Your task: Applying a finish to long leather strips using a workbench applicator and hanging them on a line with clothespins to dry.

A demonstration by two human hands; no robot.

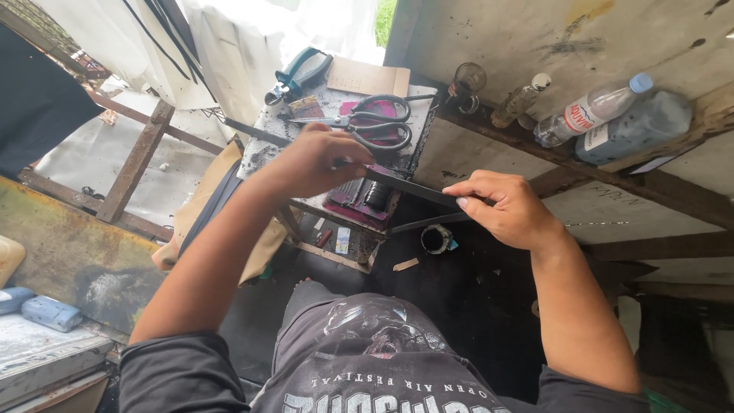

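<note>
At far left, on a pale ledge: two small blue packets (42, 310) lying flat, beside a rusty metal panel (69, 245). Above that, a brown wooden frame (134, 164) over a white sheet.

At middle, on the small dirty counter (264, 141): blue-handled pliers (300, 73) at the back left corner, a tan cardboard piece (367, 78) behind, black-handled scissors (371, 122) lying on a pink pad. Below the counter, on the dark floor: a small white label-like slip (342, 239), a red scrap beside it, a pale wooden stick (406, 265), a round black tin (436, 239).

Across the counter's front edge: a long, thin dark strip (417, 191), slanting down toward the right. Left hand (310, 164) over its upper end, fingers curled down and closed on it. Right hand (505, 206) at its lower end, thumb and fingers pinched shut on the strip. Strip thus held between both hands, just above a black-and-pink block (367, 197) at the counter edge, part of which sits hidden behind the left hand.

At right, on a rough wooden ledge (688, 199) against a stained grey wall (520, 38): a small dark glass jar (466, 80), a slim bottle (520, 99) lying tilted, a clear plastic bottle with a red-and-white label (589, 113) on its side, a bluish bottle with a white label (638, 126) just beside it.
</note>
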